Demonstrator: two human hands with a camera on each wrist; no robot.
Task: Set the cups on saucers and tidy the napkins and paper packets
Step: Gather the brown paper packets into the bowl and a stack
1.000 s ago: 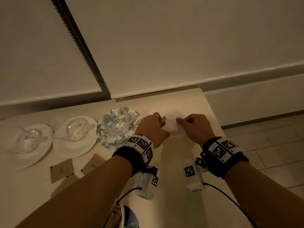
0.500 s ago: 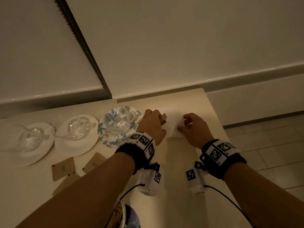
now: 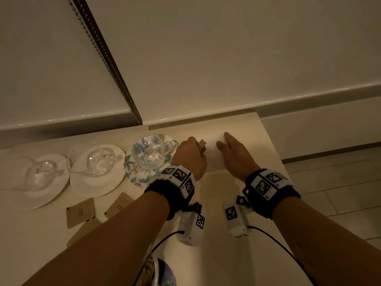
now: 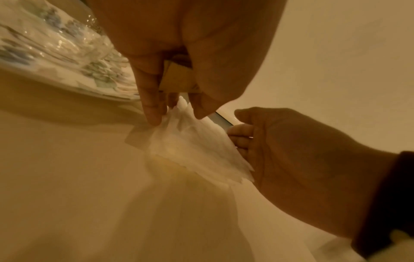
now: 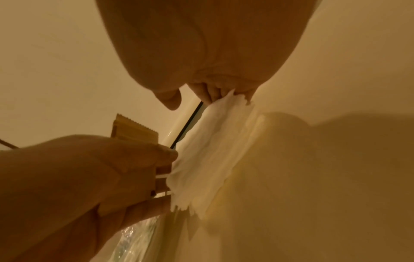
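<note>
Napkins (image 3: 210,145) — a white stack — lie on the table (image 3: 237,124) beside the floral saucer (image 3: 144,174), squared between both hands. The left hand (image 3: 190,156) is curled round brown paper packets (image 3: 202,145) while its fingertips (image 4: 154,117) touch the stack's edge; the right hand (image 3: 237,156) lies flat with straight fingers against the other side. Best, I judge, to press both sides inward evenly — lightly, so the thin layers don't buckle — keeping the packets clamped.
</note>
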